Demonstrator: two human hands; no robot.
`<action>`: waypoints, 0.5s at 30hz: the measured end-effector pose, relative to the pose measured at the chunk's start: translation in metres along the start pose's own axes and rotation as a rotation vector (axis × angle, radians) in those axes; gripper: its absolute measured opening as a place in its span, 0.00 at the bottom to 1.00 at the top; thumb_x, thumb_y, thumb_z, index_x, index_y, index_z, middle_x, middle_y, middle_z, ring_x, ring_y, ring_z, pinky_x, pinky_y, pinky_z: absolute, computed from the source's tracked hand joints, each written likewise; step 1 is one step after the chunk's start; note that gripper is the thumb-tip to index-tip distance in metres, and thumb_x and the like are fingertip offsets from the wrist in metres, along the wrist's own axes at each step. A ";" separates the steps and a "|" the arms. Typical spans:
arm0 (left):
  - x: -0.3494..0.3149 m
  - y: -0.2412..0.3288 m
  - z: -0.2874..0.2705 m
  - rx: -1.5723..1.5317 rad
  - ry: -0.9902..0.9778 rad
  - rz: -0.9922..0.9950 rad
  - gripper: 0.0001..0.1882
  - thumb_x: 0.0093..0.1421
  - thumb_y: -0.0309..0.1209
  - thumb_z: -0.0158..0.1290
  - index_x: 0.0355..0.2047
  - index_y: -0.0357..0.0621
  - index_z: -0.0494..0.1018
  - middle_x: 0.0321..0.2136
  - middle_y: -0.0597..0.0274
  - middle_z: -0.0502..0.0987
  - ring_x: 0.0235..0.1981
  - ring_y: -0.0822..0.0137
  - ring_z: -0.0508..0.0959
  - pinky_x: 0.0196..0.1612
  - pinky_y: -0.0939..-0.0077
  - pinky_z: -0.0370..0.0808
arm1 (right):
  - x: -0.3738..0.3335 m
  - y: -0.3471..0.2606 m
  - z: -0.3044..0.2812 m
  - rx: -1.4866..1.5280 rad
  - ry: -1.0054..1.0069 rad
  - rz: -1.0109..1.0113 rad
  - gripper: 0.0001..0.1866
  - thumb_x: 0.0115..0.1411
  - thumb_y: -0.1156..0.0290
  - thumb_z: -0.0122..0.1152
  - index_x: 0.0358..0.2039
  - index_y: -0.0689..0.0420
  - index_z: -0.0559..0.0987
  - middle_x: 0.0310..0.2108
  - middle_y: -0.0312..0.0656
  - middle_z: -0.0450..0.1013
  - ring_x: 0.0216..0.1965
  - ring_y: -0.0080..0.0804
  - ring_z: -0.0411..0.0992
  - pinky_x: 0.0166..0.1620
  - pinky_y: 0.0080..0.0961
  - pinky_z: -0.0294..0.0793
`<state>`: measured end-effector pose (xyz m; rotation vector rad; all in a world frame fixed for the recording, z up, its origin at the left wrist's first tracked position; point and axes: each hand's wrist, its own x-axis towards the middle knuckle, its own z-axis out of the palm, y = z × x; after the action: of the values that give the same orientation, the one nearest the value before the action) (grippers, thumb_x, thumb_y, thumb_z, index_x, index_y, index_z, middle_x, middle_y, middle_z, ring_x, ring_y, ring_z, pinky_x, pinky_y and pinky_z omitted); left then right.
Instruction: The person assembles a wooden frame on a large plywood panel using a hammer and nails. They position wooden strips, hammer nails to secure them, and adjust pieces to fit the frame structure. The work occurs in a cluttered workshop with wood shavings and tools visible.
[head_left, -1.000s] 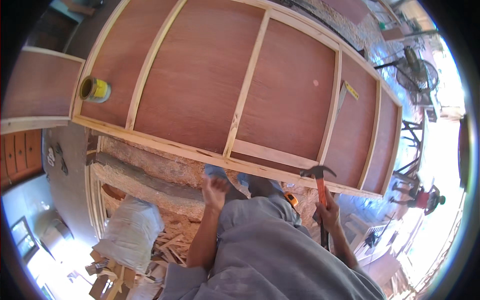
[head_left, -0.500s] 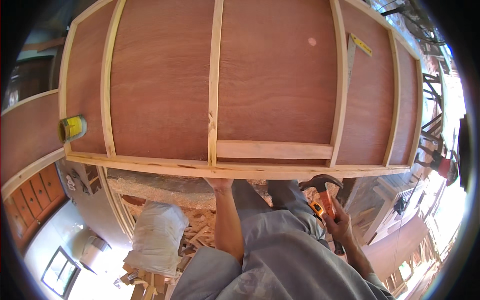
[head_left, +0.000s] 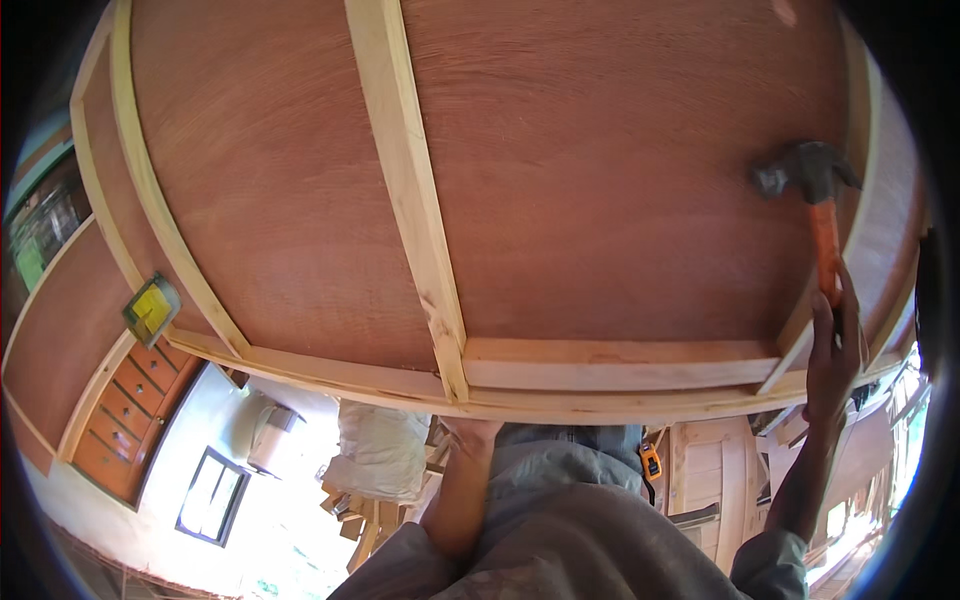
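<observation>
- The hammer (head_left: 826,235) is at 2 to 3 o'clock, in front of the framed panel (head_left: 610,210), its striking face toward 9 o'clock and its claw toward 3.
- The right grip (head_left: 838,345), at 3 o'clock, is closed around the lower part of the orange handle.
- The hammer looks stiff and head-heavy; low on the handle seems the best hold for swing, higher up for control.
- The left grip (head_left: 473,427), at 6 o'clock, meets the front rail (head_left: 580,405); its fingers are hidden, so I cannot tell whether they clasp it.
- The panel looks broad, awkward and fairly heavy, its sheet probably flexible between battens; the solid rail is the firmer place to hold.
- The right batten (head_left: 865,150) stands beside the claw and could catch it; the middle batten (head_left: 415,200) and short crosspiece (head_left: 620,372) also rise from the sheet.
- A yellow-labelled can (head_left: 152,308) is at 9 o'clock, well apart from both hands.
- Beyond the rail are a pale sack (head_left: 380,452) at 7 o'clock and an orange tape measure (head_left: 651,461) between 4 and 5.
</observation>
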<state>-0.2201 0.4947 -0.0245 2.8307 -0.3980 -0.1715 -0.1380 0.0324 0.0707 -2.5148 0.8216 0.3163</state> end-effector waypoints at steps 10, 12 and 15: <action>-0.018 -0.014 -0.007 -0.030 -0.146 0.080 0.37 0.60 0.53 0.58 0.64 0.44 0.66 0.62 0.50 0.69 0.61 0.47 0.72 0.61 0.47 0.69 | -0.065 -0.004 0.053 -0.139 -0.372 -0.639 0.33 0.55 0.51 0.73 0.54 0.59 0.74 0.56 0.51 0.66 0.56 0.51 0.67 0.57 0.55 0.66; -0.020 -0.013 -0.009 -0.034 -0.162 0.084 0.37 0.61 0.53 0.58 0.64 0.44 0.66 0.62 0.50 0.70 0.61 0.47 0.72 0.61 0.47 0.69 | -0.059 0.002 0.053 -0.102 -0.373 -0.706 0.35 0.53 0.49 0.73 0.53 0.59 0.75 0.55 0.50 0.67 0.55 0.49 0.68 0.57 0.55 0.65; -0.024 -0.013 -0.012 -0.031 -0.178 0.098 0.37 0.61 0.53 0.57 0.64 0.44 0.66 0.62 0.51 0.70 0.61 0.48 0.71 0.62 0.47 0.69 | -0.065 0.008 0.052 -0.155 -0.390 -0.723 0.32 0.51 0.55 0.75 0.51 0.60 0.76 0.51 0.49 0.69 0.53 0.48 0.69 0.56 0.54 0.66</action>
<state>-0.2377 0.5165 -0.0146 2.7670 -0.5656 -0.4071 -0.1982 0.0852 0.0463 -2.5652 -0.2779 0.5973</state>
